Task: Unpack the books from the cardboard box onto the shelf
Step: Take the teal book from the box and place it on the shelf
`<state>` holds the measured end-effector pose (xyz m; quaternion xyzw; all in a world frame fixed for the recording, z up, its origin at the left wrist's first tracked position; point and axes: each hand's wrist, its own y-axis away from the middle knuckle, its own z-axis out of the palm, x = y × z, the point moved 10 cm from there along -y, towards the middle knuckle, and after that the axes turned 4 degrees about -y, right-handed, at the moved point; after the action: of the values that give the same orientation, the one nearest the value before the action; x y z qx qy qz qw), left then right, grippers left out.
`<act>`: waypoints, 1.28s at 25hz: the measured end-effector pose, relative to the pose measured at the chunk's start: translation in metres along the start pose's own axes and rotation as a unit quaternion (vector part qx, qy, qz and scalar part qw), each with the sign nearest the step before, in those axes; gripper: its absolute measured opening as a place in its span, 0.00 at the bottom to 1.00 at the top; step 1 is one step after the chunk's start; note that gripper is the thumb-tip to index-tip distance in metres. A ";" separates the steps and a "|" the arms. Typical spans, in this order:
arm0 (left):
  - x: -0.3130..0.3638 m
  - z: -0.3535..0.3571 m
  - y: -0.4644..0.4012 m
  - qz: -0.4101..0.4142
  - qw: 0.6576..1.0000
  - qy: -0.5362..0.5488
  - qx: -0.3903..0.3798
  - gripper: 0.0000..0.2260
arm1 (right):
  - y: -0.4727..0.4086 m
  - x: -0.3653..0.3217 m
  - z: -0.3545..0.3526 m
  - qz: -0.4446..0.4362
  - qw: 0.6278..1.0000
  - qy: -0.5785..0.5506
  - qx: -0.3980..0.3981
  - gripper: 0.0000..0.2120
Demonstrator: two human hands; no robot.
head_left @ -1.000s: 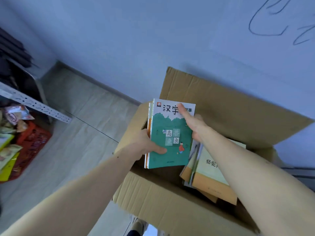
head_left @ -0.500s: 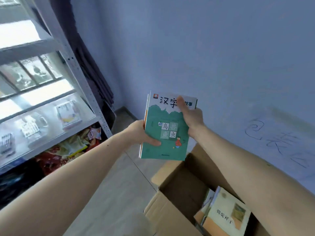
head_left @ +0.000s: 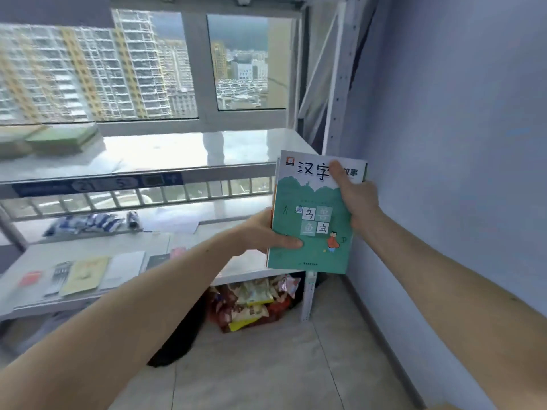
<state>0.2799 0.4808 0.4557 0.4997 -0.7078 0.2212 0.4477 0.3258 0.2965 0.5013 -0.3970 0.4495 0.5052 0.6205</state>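
Observation:
I hold a small stack of thin books (head_left: 310,250), the front one green and white with Chinese characters, upright in front of the right end of the metal shelf (head_left: 165,164). My left hand (head_left: 266,232) grips the stack's left edge with the thumb across the cover. My right hand (head_left: 355,199) holds the upper right side, its thumb lying over the title. The cardboard box is out of view.
Green books (head_left: 62,139) lie at the left of the upper shelf board. The lower board (head_left: 248,267) carries flat booklets (head_left: 84,275) and blue-white packets (head_left: 88,224). Snack bags (head_left: 251,303) sit on the floor under the shelf. A blue wall (head_left: 458,143) stands close on the right.
The stack has been lifted out of the box and carried up and left toward the shelf. The view swung from the box to the shelf and window; both hands keep their grip.

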 end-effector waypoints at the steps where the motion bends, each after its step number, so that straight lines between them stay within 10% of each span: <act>1: -0.011 -0.037 0.010 0.002 1.000 -0.002 0.017 0.23 | -0.005 0.001 0.044 0.001 1.000 0.003 -0.020 0.21; 14: -0.149 -0.384 0.030 0.000 0.981 0.004 0.193 0.28 | -0.122 0.054 0.427 -0.003 0.991 0.033 -0.131 0.50; 32: -0.340 -0.686 -0.023 -0.031 0.930 -0.083 0.358 0.38 | -0.253 0.152 0.717 -0.067 0.984 0.055 -0.153 0.29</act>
<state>0.6180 1.1661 0.5053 0.6651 -0.6002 0.4036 0.1857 0.6997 0.9728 0.5669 -0.5434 0.3730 0.5025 0.5595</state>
